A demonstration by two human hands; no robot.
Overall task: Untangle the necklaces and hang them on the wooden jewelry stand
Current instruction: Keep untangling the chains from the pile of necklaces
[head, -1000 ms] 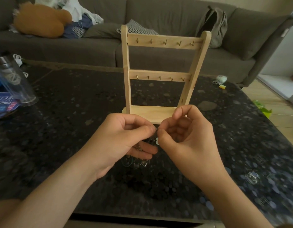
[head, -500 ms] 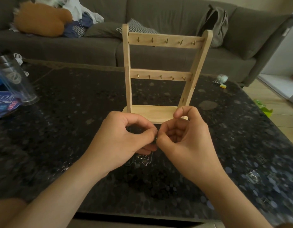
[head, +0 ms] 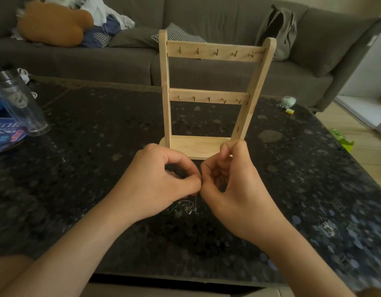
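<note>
Head view | step: untangling | left hand [head: 155, 181], right hand [head: 234, 187]: fingers [head: 190, 184] pinched on necklaces [head: 186, 207], clump low over bench [head: 89, 146], before bare-hooked wooden jewelry stand [head: 209, 98] | next: probably tease one chain free.

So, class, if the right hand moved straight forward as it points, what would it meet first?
Probably the base of the stand, just beyond the right hand; the hand's height is unclear.

Grey sofa [head: 121, 65] behind, dark speckled table [head: 89, 168], pale wood floor [head: 369, 153] right
</note>
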